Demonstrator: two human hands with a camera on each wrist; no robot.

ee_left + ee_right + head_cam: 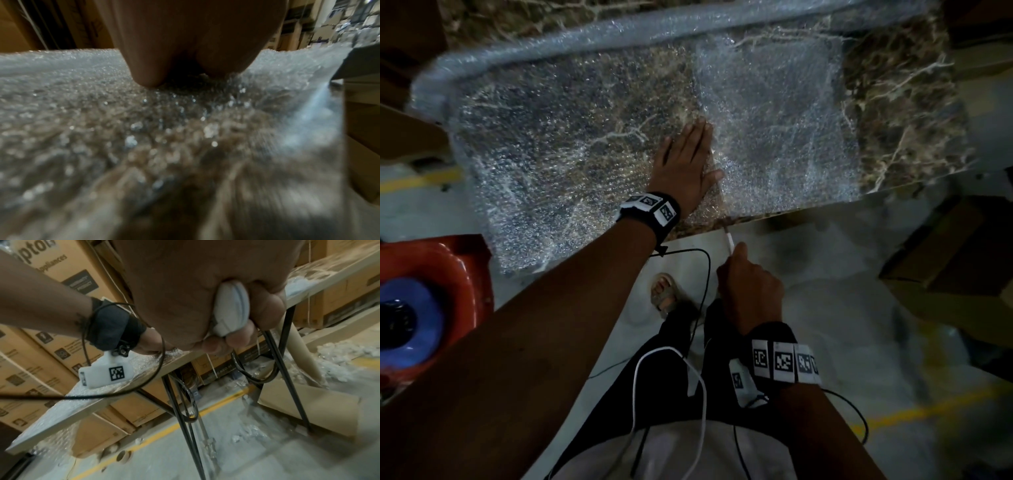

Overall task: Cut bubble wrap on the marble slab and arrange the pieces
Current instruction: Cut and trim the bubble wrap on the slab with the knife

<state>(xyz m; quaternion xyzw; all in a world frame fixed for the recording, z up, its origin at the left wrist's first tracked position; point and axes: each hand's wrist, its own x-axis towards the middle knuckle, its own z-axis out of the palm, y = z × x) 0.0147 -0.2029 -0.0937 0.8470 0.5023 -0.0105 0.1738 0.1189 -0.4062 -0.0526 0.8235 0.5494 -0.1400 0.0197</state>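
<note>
A large sheet of bubble wrap [558, 150] covers the brown marble slab [900, 113], with its far edge rolled up [619, 31]. A cut piece of wrap [777, 137] lies to its right on the slab. My left hand [688, 161] presses flat on the sheet beside the cut line, fingers straight; in the left wrist view the fingers [148, 71] rest on the bubbles [144, 129]. My right hand [750, 294] is off the slab's near edge and grips a white-handled cutter [729, 240], whose handle [230, 308] sits in the curled fingers.
A red stool with a blue roll [410, 322] stands at the left. Cardboard boxes [945, 260] sit at the right and stacked boxes [68, 277] behind the slab. Metal table legs [185, 410] and wrap scraps [337, 366] are on the floor. Cables [702, 274] hang near my legs.
</note>
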